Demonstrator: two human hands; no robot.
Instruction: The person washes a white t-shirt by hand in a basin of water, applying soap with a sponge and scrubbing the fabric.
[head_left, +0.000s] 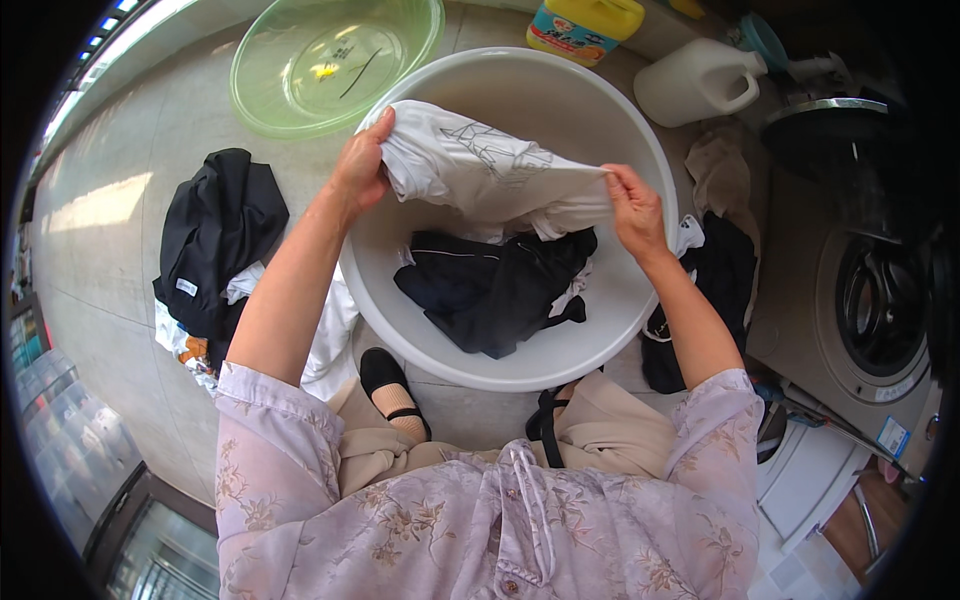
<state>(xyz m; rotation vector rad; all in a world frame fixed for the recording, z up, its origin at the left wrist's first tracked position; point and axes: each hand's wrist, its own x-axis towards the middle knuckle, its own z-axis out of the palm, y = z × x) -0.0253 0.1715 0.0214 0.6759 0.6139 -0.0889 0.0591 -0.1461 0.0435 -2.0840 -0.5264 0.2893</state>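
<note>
A white garment (487, 161) with a dark line print is stretched between my two hands over a large white plastic tub (615, 341). My left hand (365, 161) grips its bunched end near the tub's left rim. Pinched at the other end, the cloth runs taut to my right hand (634, 206), above the right side of the tub. Beneath the garment, dark clothes (495, 292) lie heaped in the tub, some with a light piping line. Part of the heap is hidden by the white cloth.
Left on the tiled floor is a pile of black and white clothes (217, 232). A green translucent basin (277, 90) stands behind it. At the back right are a yellow detergent jug (585, 30) and a white jug (694, 82). More clothes (720, 262) lie beside a front-loading washing machine (802, 330).
</note>
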